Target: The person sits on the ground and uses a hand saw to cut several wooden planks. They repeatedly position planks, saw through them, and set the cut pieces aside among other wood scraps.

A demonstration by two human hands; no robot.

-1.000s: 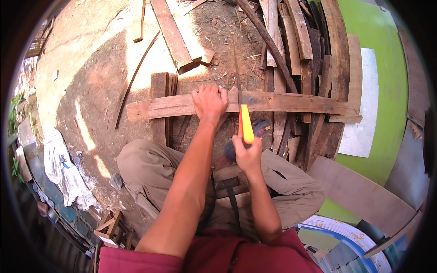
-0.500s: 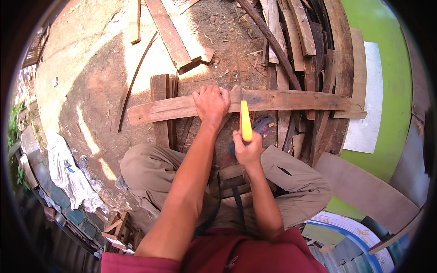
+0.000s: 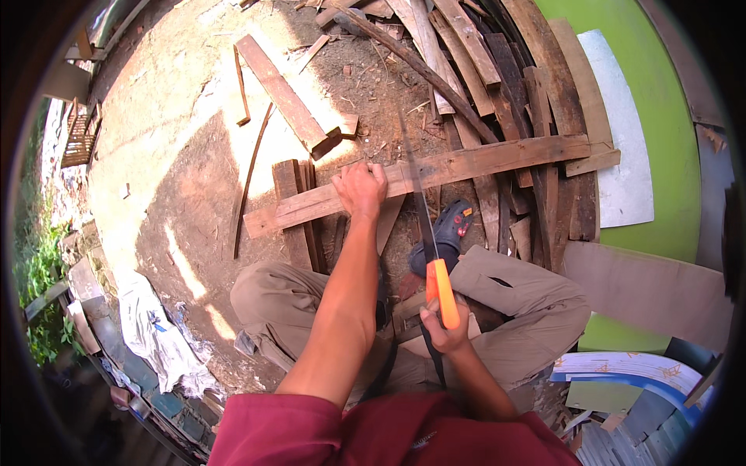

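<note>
A long wooden plank lies crosswise in front of me. My left hand is closed over it, left of its middle, pressing it down. Just right of that hand, the blade of a handsaw crosses the plank. My right hand grips the saw's orange handle, drawn back close to my lap. Short wood blocks support the plank's left part, and its right part rests on stacked boards. Behind the blade is my foot in a dark shoe.
Stacked old boards fill the right side, beside a green panel and a white sheet. Another beam lies on the ground ahead. A white cloth is at the left, near green plants.
My right hand has pulled the saw back toward my lap, baring more of the blade. My left hand stays on the plank. The whole view has shifted and turned a little.
</note>
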